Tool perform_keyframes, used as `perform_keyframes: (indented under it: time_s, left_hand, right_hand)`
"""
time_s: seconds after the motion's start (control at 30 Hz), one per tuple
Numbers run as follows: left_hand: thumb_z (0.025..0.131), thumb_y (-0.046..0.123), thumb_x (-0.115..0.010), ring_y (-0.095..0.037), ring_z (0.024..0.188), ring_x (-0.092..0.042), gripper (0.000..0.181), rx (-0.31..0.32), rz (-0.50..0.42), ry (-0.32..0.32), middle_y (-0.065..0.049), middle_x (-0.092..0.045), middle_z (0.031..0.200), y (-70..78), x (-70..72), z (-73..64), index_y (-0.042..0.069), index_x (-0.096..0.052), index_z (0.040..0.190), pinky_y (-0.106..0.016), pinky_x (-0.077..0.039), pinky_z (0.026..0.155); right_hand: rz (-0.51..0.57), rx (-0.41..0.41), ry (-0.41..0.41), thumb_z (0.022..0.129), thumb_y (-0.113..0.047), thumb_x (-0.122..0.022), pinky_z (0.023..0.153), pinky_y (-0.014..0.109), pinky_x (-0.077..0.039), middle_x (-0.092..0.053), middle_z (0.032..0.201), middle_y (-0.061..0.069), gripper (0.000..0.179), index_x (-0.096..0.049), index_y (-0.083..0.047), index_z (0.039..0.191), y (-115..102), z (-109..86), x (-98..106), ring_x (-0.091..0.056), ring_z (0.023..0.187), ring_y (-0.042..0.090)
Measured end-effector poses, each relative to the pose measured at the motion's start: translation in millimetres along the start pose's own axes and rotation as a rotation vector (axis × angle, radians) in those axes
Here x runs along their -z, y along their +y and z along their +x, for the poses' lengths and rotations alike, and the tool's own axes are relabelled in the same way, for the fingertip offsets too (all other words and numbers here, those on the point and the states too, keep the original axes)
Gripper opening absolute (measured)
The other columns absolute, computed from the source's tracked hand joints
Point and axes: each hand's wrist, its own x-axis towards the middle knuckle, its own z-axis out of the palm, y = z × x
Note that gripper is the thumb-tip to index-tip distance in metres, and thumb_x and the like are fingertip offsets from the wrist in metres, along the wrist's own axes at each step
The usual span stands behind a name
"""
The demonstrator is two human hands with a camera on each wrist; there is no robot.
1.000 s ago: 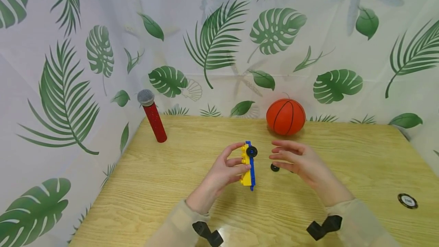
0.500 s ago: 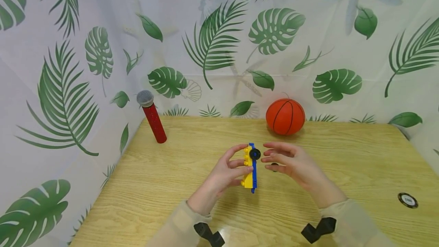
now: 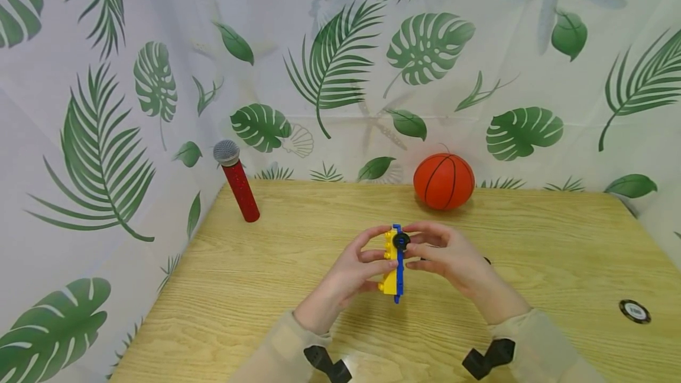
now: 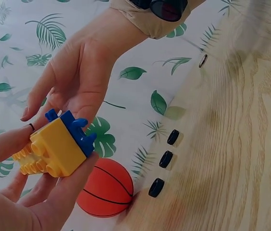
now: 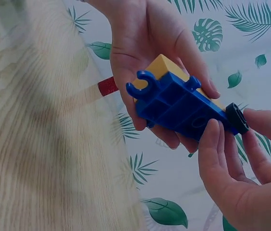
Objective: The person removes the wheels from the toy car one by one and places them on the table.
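The right hand [image 3: 454, 259] has crossed the gap that stood open a second ago; its fingertips now reach the black round wheel [image 3: 401, 241] on the yellow-and-blue plastic block toy [image 3: 391, 283]. The toy itself has shifted slightly rightward, held on end above the pale wood-grain tabletop [image 3: 223, 288]. The left hand [image 3: 346, 270] keeps its fingers clamped on the yellow body. The right fingers are spread, touching wheel and blue underside; whether they pinch the wheel, I cannot tell. Both hands now share the toy, so the wheel end seems to be where the work is. Three black round wheels [image 4: 166, 159] lie loose on the tabletop.
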Motion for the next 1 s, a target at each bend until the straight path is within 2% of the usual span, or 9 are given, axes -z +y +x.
perform_keyframes:
  time_s: [0.27, 0.5, 0.77, 1.0]
  left_hand:
    - [0.091, 0.009, -0.071, -0.017, 0.089, -0.066, 0.057, 0.016, -0.026, -0.057, -0.009, -0.071, 0.112, -3.5, -0.6, 1.3, 0.033, -0.052, 0.139, -0.029, -0.057, 0.064]
    - [0.091, 0.012, -0.071, -0.017, 0.09, -0.067, 0.056, 0.03, 0.003, -0.062, -0.008, -0.071, 0.114, -3.2, -1.6, 0.0, 0.034, -0.051, 0.139, -0.028, -0.057, 0.065]
    - [0.092, 0.012, -0.071, -0.016, 0.086, -0.066, 0.055, 0.037, 0.035, -0.07, -0.01, -0.071, 0.113, -2.1, -2.6, -2.6, 0.029, -0.051, 0.14, -0.025, -0.056, 0.061]
    - [0.092, 0.011, -0.07, -0.016, 0.085, -0.067, 0.055, 0.051, 0.048, -0.096, -0.01, -0.071, 0.11, -3.4, -1.0, -2.9, 0.028, -0.051, 0.141, -0.028, -0.059, 0.064]
  right_hand:
    - [-0.12, 0.013, -0.002, 0.092, -0.011, -0.069, 0.084, 0.035, -0.06, -0.062, 0.103, 0.006, 0.049, -0.049, 0.003, 0.135, 4.3, 1.4, 0.2, -0.068, 0.091, 0.019]
    - [-0.178, 0.014, -0.018, 0.092, -0.013, -0.071, 0.08, 0.036, -0.061, -0.06, 0.097, 0.007, 0.047, -0.053, 0.001, 0.133, 7.7, 3.9, 0.5, -0.068, 0.085, 0.02]
    - [-0.261, 0.013, -0.025, 0.092, -0.015, -0.071, 0.075, 0.033, -0.06, -0.063, 0.093, 0.006, 0.046, -0.055, 0.001, 0.132, 6.8, 3.3, 3.7, -0.065, 0.08, 0.02]
    - [-0.277, 0.009, -0.058, 0.091, -0.013, -0.071, 0.069, 0.032, -0.059, -0.064, 0.09, 0.007, 0.045, -0.055, 0.004, 0.129, 4.3, 1.7, 5.1, -0.064, 0.074, 0.019]
